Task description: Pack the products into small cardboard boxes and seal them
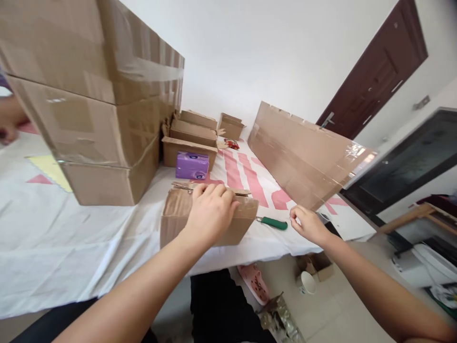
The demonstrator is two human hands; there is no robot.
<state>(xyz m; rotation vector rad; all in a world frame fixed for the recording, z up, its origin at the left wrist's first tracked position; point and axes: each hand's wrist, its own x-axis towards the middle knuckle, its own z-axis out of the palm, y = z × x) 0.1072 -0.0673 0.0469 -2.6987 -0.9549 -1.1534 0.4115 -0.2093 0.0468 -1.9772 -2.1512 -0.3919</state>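
A small brown cardboard box (178,214) stands near the front edge of the cloth-covered table. Its top flaps are slightly raised and look rough-edged. My left hand (214,205) lies over the top, fingers curled around the flap edge. To the box's right lies a tool with a green handle (274,223); its thin metal end is partly hidden by the box. My right hand (309,226) hovers just right of that handle, apart from it. Its fingers are curled in, and anything between them is hidden. Behind the box sits a purple packet (193,166).
Large taped cartons (93,128) are stacked at the left. Small open boxes (191,147) stand behind the purple packet. A cardboard sheet (303,152) rises at the right. Another person's hand (10,119) shows at the far left. A white bucket (307,283) is on the floor.
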